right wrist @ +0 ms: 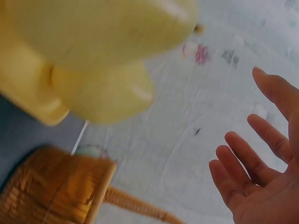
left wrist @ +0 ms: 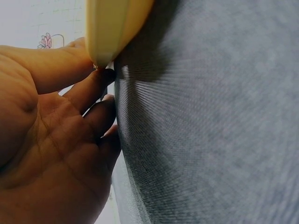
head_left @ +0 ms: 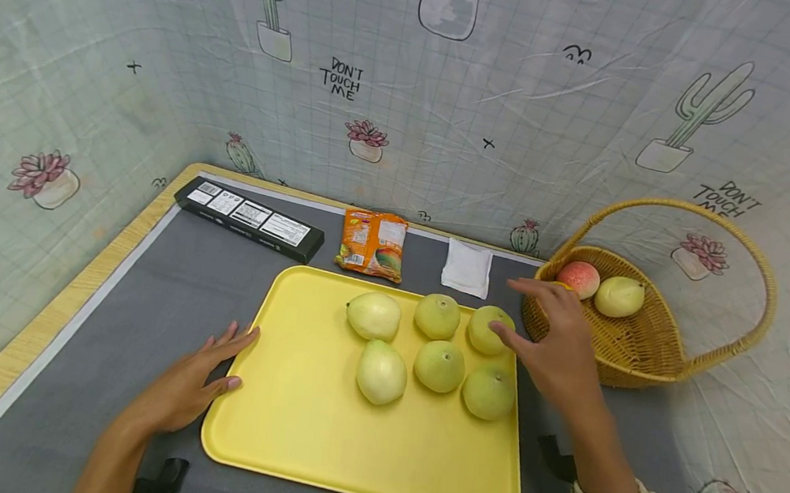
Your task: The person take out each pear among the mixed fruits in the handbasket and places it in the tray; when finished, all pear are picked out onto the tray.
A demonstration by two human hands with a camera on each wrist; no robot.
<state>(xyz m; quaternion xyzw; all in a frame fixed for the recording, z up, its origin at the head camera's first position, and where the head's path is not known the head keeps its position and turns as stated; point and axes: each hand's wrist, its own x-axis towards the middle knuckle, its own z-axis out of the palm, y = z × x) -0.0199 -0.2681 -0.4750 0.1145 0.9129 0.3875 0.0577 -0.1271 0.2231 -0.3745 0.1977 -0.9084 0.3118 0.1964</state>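
A yellow tray [head_left: 292,427] lies on the grey table. My left hand [head_left: 192,382] rests at its left edge, fingers and thumb touching the rim. The left wrist view shows the thumb [left wrist: 60,67] against the tray's side. Two pale yellow-green pears [head_left: 381,372] lie near the tray's middle. Several round green fruits [head_left: 439,366], like small pomelos, sit to their right. Above the far right round fruit [head_left: 489,329] hovers my right hand [head_left: 560,350], fingers spread and holding nothing. The right wrist view shows its fingers [right wrist: 245,161] apart from the fruit.
A wicker basket [head_left: 631,345] with a tall handle stands right of the tray, holding a peach [head_left: 579,278] and a pear [head_left: 619,297]. Along the back lie a black box [head_left: 248,216], an orange snack packet [head_left: 372,244] and a white packet [head_left: 467,268]. Patterned cloth hangs behind.
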